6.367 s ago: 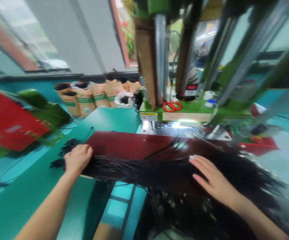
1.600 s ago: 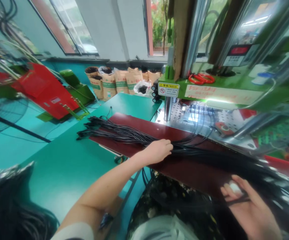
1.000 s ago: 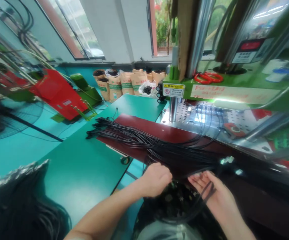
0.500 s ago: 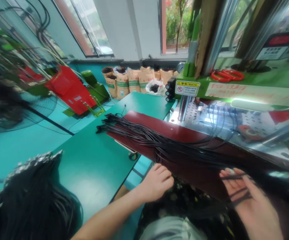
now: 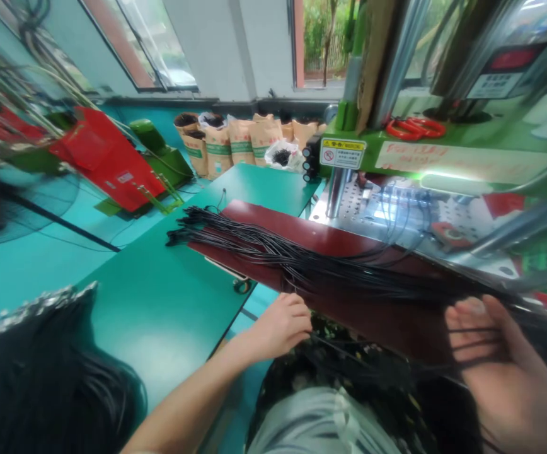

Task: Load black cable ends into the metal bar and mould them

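"Black cables (image 5: 264, 246) lie in a long bunch on the red-brown board (image 5: 387, 325). Why there?"

"Maybe the flat board helps them lie neat. Their knobby ends (image 5: 195, 215) poke past its edge at nine o'clock, above the green table (image 5: 174, 321)."

"Where are the hands?"

"The right hand (image 5: 500, 372) is at four o'clock, open, palm up, with loose cords (image 5: 476, 345) across its fingers. It's blurry there. The left hand (image 5: 285, 321) is near six o'clock, curled closed. It looks like it pinches loose cords too."

"Why like that?"

"I think one hand pinches and the other props, so nothing tangles. Against the dark lap (image 5: 292, 372) they're hard to see."

"And the big bunch?"

"Just past the left hand, at its twelve o'clock, and at the right hand's eleven. Another cable pile (image 5: 32, 378) sits at eight o'clock."
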Available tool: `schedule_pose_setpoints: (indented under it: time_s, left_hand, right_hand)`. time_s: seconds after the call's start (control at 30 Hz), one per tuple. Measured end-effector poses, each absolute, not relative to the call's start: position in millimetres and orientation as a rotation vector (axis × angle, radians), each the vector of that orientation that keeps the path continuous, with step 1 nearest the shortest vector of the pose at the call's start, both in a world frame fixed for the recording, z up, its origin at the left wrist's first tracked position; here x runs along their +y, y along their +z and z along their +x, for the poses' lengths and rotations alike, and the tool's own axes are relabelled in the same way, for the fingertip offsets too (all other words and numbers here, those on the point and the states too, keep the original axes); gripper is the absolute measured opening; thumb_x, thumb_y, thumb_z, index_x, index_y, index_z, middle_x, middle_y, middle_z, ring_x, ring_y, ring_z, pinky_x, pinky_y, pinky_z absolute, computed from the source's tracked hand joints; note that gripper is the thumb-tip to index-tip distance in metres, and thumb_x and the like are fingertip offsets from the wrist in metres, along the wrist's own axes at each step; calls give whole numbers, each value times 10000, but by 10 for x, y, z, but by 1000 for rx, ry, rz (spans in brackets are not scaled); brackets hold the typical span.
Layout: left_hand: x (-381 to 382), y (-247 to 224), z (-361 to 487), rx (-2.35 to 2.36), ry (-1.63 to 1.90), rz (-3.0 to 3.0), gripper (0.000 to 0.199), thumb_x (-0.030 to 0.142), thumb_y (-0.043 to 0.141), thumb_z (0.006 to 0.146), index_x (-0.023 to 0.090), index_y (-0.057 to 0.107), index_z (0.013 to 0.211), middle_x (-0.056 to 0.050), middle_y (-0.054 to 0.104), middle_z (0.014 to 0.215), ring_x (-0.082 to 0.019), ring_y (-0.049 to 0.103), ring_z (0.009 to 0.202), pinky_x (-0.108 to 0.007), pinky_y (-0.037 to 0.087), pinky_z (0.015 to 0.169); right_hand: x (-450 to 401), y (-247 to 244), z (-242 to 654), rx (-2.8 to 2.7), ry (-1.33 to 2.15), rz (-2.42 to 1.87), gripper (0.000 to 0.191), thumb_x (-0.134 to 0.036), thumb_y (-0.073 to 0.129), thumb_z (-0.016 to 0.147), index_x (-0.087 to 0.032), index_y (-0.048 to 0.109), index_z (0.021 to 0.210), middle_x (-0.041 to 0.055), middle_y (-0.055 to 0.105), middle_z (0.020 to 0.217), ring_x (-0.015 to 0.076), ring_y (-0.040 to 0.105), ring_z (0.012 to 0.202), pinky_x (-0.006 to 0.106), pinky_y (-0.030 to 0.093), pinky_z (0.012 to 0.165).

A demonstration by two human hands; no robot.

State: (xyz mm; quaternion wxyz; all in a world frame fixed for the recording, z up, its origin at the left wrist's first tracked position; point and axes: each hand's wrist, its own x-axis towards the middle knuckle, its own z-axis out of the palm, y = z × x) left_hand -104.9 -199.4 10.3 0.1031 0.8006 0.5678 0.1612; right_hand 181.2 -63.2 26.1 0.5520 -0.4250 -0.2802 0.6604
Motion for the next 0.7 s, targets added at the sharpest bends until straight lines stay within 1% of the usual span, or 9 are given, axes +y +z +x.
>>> schedule_pose_setpoints:
  time_s: [0.07,0.13,0.2,0.3,0.4,0.5,0.57,0.63,0.7]
  left_hand:
    - [-2016,163,-1038,1652,448,2326,102,243,496,837,191,579,807,-19,596,877,-156,458,891,-297,345,782]
    - [-2023,184,-935,1634,391,2334,95,253,504,830,195,577,843,-21,593,868,-167,465,874,-317,350,788]
    - [-2007,176,-743,1596,317,2375,135,244,488,831,199,569,930,-30,590,851,-179,478,849,-342,359,789]
    - [-1918,144,-377,1520,277,2428,296,201,458,828,182,494,1121,-60,593,934,-197,504,864,-364,388,798]
    - [-1754,119,-56,1501,334,2449,427,198,480,800,141,413,1218,-96,588,1015,-221,530,872,-369,429,768]
    - [-1590,106,126,1470,425,2427,394,204,453,811,145,438,1200,-90,611,936,-213,554,785,-343,452,687]
    - [-1517,88,155,1424,569,2291,311,223,409,840,175,493,1135,-75,622,905,-194,566,776,-318,454,691]
    - [-1472,59,135,1396,737,1975,274,264,345,877,190,528,1067,-54,630,841,-155,574,729,-271,455,676]
    - [-1441,25,104,1372,846,1604,316,321,281,903,180,527,1043,-37,623,760,-126,565,651,-228,447,610]
  right_hand:
    - [-605,272,1739,-534,1604,-969,204,-245,534,806,-269,649,972,-22,647,911,122,595,931,267,487,893]
    - [-609,281,1691,-459,1668,-888,179,-202,544,795,-249,650,932,-45,616,746,88,611,789,258,499,856]
    - [-624,283,1664,-460,1698,-790,165,-195,582,766,-238,647,912,-53,596,695,79,606,734,262,504,829]
    - [-651,280,1650,-514,1712,-716,187,-235,634,733,-221,648,919,-23,630,737,107,613,781,283,503,820]
    - [-682,283,1671,-554,1720,-693,200,-250,621,751,-225,649,947,-3,654,774,130,619,815,308,492,846]
    - [-708,269,1733,-562,1719,-668,214,-253,591,781,-233,644,986,2,668,803,136,620,841,321,471,883]
    - [-709,237,1787,-553,1733,-632,231,-254,585,784,-232,643,1007,7,681,820,142,621,861,325,458,902]
    - [-697,190,1832,-546,1766,-586,250,-254,582,776,-224,647,1016,24,695,854,157,624,883,337,444,920]
    - [-684,146,1849,-546,1799,-534,286,-245,566,770,-216,641,1044,49,692,946,175,612,940,354,408,960]
